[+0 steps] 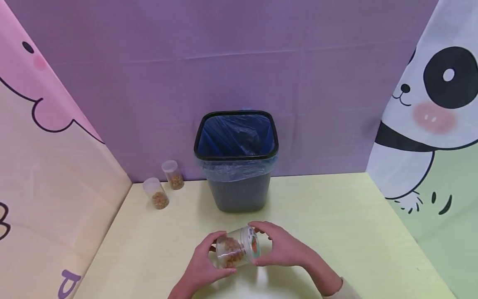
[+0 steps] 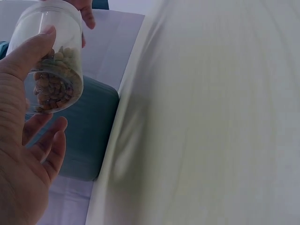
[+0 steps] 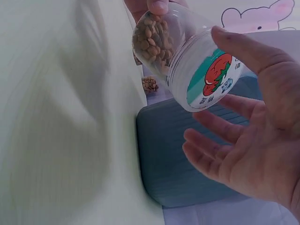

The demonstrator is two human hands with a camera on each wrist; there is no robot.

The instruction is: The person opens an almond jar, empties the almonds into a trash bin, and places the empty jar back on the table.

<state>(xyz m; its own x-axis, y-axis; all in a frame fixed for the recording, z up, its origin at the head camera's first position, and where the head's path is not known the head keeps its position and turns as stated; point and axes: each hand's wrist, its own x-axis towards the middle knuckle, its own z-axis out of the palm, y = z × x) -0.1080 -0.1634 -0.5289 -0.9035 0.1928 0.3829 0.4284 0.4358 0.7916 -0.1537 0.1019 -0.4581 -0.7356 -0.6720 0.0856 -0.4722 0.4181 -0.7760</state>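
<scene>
Head view first: the clear jar (image 1: 236, 248), part-filled with brown pellets, lies on its side in the air just above the desk (image 1: 336, 232), between both hands and near the desk's front edge. Its long axis runs roughly left to right, tilted a little, with the closed base toward the left hand (image 1: 203, 265) and the white lid (image 1: 252, 245) with its red sticker toward the right hand (image 1: 278, 249). The left hand's fingers curl round the jar's body; the right hand's fingers wrap over the lid end. Both hands are equally near, each at its own end. Behind the jar stands a dark bin (image 1: 237, 160) lined with a blue bag, and two more small jars (image 1: 164, 189) stand at the back left. Left wrist view: the thumb (image 2: 28, 51) presses the jar's wall while the other fingers (image 2: 49, 143) spread loosely below its base, which points toward the camera. Right wrist view: the thumb (image 3: 248, 51) bears on the lid's rim and the remaining fingers (image 3: 213, 140) are half open under it, so the hold there looks light; the lid faces the palm.
</scene>
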